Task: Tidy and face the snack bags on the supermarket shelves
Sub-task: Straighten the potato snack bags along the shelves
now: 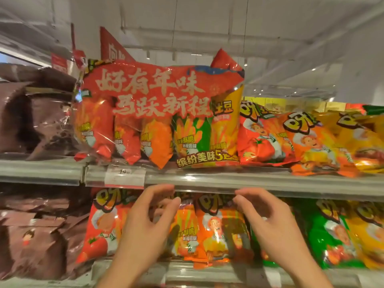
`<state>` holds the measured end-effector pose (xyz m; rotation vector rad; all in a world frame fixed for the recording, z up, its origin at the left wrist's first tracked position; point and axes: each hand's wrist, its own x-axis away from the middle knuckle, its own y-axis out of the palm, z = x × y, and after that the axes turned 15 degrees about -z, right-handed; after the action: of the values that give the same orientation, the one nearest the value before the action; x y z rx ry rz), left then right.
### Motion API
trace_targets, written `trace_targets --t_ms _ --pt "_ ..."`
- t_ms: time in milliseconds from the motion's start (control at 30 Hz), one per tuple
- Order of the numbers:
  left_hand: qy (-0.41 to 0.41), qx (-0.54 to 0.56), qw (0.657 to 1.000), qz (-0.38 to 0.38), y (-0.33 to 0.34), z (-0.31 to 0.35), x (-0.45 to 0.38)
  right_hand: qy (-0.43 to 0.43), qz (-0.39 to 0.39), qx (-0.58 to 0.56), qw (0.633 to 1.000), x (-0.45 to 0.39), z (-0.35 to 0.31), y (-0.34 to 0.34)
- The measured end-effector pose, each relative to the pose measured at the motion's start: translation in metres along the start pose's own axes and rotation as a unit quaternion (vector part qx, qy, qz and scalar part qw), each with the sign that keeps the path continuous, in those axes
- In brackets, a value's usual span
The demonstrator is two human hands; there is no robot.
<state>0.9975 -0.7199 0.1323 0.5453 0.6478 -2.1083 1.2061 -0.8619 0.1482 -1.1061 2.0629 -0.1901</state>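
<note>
Both hands raised before the lower shelf, just under the upper shelf's front edge [228, 181]. My left hand [143, 223] and right hand [270, 223] have fingers loosely curled and apart, gripping nothing. The multipack [162, 113] stands faced at the upper edge. The lower snack bags [209, 229] lean unevenly, so probably next.
</note>
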Motion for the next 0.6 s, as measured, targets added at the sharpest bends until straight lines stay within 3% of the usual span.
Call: trace_targets --t_ms 300,467,600 --pt "0.035 -0.103 0.994 -0.006 -0.026 0.031 -0.026 -0.056 -0.005 0.102 0.993 -0.028 -0.040 -0.021" --pt "-0.007 -0.166 0.986 -0.007 -0.041 0.000 -0.010 -0.026 -0.024 0.148 0.988 -0.038 -0.036 -0.019" --pt "-0.094 -0.254 0.962 -0.038 -0.034 -0.050 0.000 -0.020 -0.009 0.157 0.987 -0.040 -0.030 -0.014"
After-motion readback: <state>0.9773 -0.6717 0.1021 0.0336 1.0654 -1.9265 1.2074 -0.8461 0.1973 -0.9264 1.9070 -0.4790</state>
